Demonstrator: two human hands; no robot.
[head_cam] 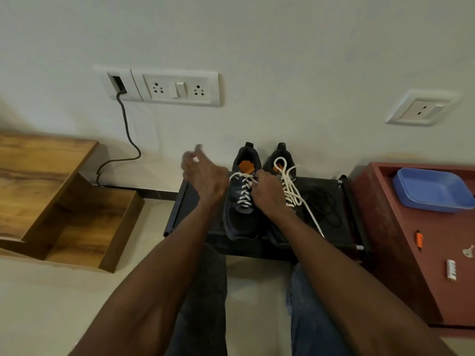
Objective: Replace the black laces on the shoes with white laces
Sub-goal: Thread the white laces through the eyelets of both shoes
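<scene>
Nearest the camera, two bare forearms reach fwd over the person's knees [205, 291] in dark jeans, above a pale floor.

The right hand [270, 194] sits at the top of the left shoe's lacing, fingers curled and pinching the white lace [244, 191] near the upper eyelets. The left hand [203, 176] is raised just left of that shoe, blurred; a bit of white lace shows between its thumb and fingers, so it seems to pinch the lace's other end, but the blur leaves this unsure.

Both shoes stand side by side on a low black rack [329, 227], toes toward the person, heels by the wall. The left shoe [241, 214] is dark w/ an orange lining and has white lace crossed up through its eyelets. The right shoe [281, 160], partly hidden by the right arm, carries a second white lace [290, 186], loosely threaded, w/ a loop at the top and a long tail trailing over the rack toward the person. A black lace [323, 204] lies in a loose tangle on the rack, just right of the shoes.

To the right, a dark red cabinet [401, 253] holds a blue tray [434, 188], an orange item [419, 240], a key [468, 251] and a small white item [451, 270]. To the left, a wooden shelf unit [64, 201].

Behind, on the wall: a switch panel [177, 88] w/ a dark cable [126, 129] hanging down, and a 2nd socket [422, 107] at right.
</scene>
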